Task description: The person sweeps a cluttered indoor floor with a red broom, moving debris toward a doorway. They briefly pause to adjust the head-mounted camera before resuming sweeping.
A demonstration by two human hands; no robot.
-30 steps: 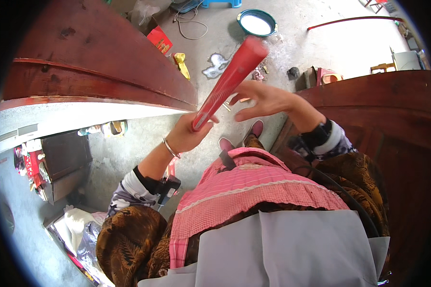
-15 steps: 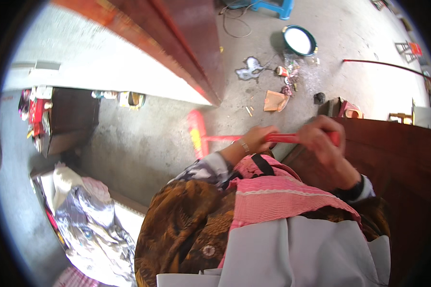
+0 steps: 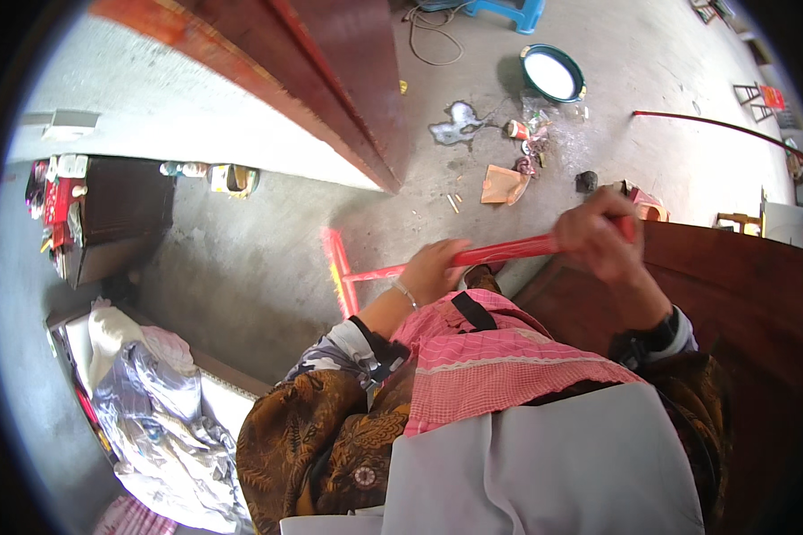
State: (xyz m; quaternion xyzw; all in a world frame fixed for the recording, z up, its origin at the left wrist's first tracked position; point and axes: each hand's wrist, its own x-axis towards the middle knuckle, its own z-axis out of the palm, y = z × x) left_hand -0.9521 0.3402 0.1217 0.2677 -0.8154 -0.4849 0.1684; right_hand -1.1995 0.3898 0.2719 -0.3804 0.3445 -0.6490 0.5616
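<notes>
Broom (image 3: 437,260), red: head resting on concrete floor (image 3: 268,267) nr door (image 3: 330,80). Left hand (image 3: 435,270) closing round mid-handle; right hand (image 3: 598,236) gripping top end. Litter (image 3: 501,185) lying well apart ahead. Risk: bristles catching rough floor, handle twisting in grip; head knocking door edge.

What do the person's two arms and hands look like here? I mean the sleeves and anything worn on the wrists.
The left hand is bare, with a thin silvery bangle on the wrist and a patterned grey-and-white sleeve pushed up the forearm. The right hand is also bare; its wrist has a dark cuff with a light striped edge. No gloves or rings are visible.
</notes>
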